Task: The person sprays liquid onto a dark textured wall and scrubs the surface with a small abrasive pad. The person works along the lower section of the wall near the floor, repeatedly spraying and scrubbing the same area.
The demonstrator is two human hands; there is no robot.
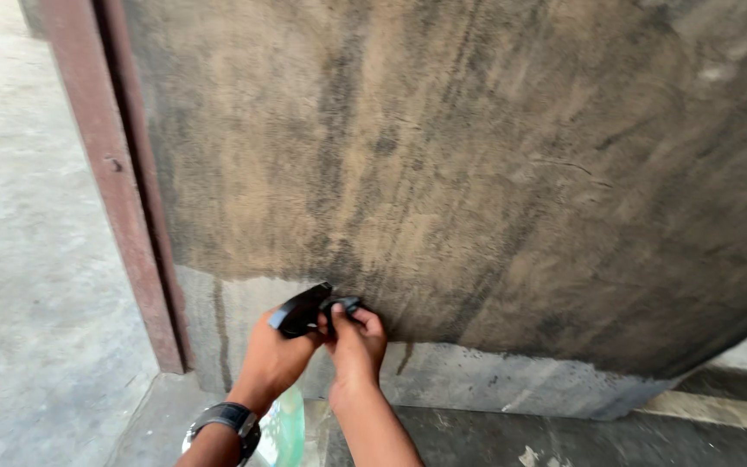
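Note:
My left hand (274, 355) grips the black trigger head of a spray bottle (300, 310), held low against a dirty, brown-streaked wall (477, 173). The bottle's greenish translucent body (283, 428) hangs below my wrist. A dark watch sits on my left wrist. My right hand (356, 342) is closed on the black nozzle tip (343, 303) at the front of the head, fingers pinched around it. The nozzle points at the wall, just at the line where the dirty surface meets a paler wet band (443, 372).
A reddish-brown metal frame (118, 190) runs down the wall's left edge. Grey concrete floor (28, 259) spreads to the left. At the wall's foot lies a dark wet strip of ground (564, 437).

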